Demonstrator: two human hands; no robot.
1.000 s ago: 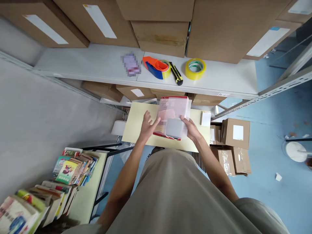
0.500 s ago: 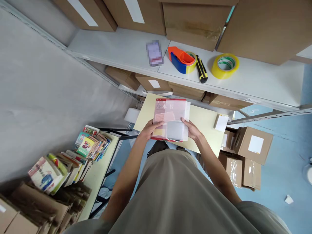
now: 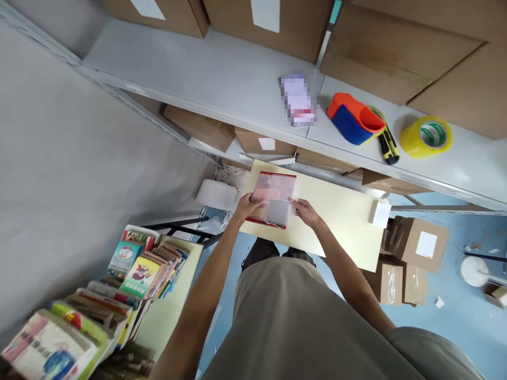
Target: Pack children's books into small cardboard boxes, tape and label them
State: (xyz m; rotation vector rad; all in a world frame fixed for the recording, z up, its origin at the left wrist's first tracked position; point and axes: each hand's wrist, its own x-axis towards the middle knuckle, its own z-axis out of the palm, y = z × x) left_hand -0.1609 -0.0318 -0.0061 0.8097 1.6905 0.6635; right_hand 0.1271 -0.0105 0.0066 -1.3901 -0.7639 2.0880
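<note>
Now, you grip the red booklet (image 3: 274,199) in its clear plastic sleeve from both sides: your left hand (image 3: 247,207) closes on its left edge, your right hand (image 3: 304,211) on its right. Hold it level and pinch sleeve and cover together, since the film looks slippery. It is at the left end of the pale surface (image 3: 340,211), by the near edge; whether it rests there I cannot tell. The sleeve looks thin and cloudy, with the red border showing through.

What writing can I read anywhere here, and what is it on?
Nothing reads clearly.
Red-edged packet: print too faint.
Yellow tape roll: green core print too small.
Book covers: titles blurred.
Box label: looks blank.
Card on shelf: blurred out.
</note>
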